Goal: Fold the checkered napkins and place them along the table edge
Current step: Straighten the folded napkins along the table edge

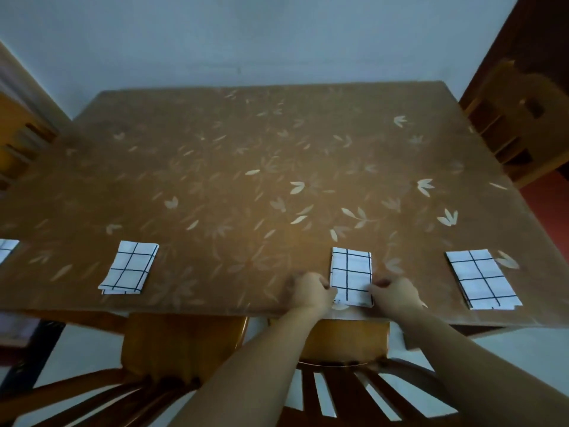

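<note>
**Folded napkins lined up along the near edge**

Four folded checkered napkins lie in a row close to the near edge of the worktop (215, 167), which is covered in a brown cloth with a pale leaf print. The left hand (309, 292) and right hand (395, 292) sit on either side of the third napkin (351, 275), fingers curled and touching its long edges near the lower corners (whether they pinch the cloth or merely press against it cannot be told). This napkin lies flat, its short end just beside the worktop edge. Another napkin (131, 268) rests well to the left, a further one (482, 283) to the right, and a fourth (6, 248) is cut off at the left border. Wooden chairs (184, 343) stand below the near edge.
</note>
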